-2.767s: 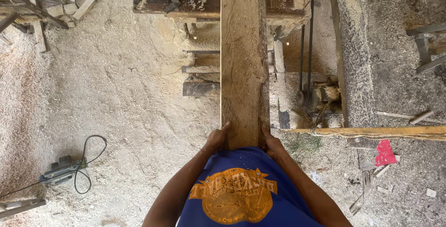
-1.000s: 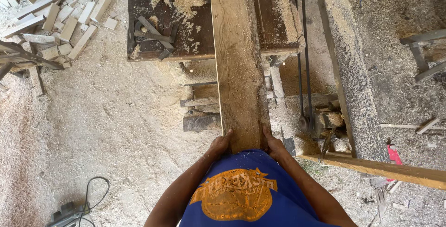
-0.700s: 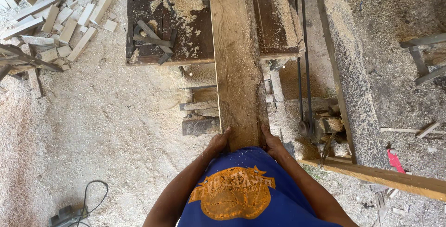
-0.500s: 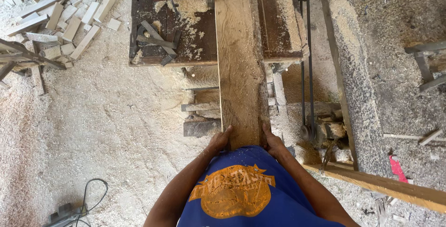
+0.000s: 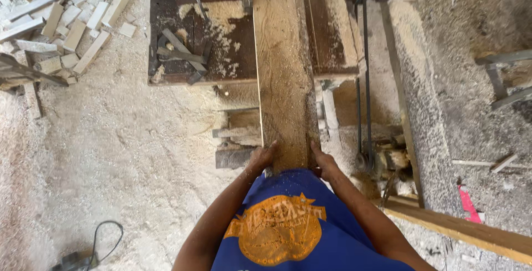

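Sawdust floor; plank [image 5: 284,77] between grips.

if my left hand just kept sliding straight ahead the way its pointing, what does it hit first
The left hand grips the near end of the long plank, fingers pointing away along its left edge. Straight ahead the edge looks free until the dark saw table, which the plank lies on; depth is hard to judge.

A long rough wooden plank [image 5: 284,77] is lying along the dark, sawdust-strewn wooden surface [image 5: 183,32] toward twelve o'clock, with dark metal bars [image 5: 180,55] resting at its nine o'clock.
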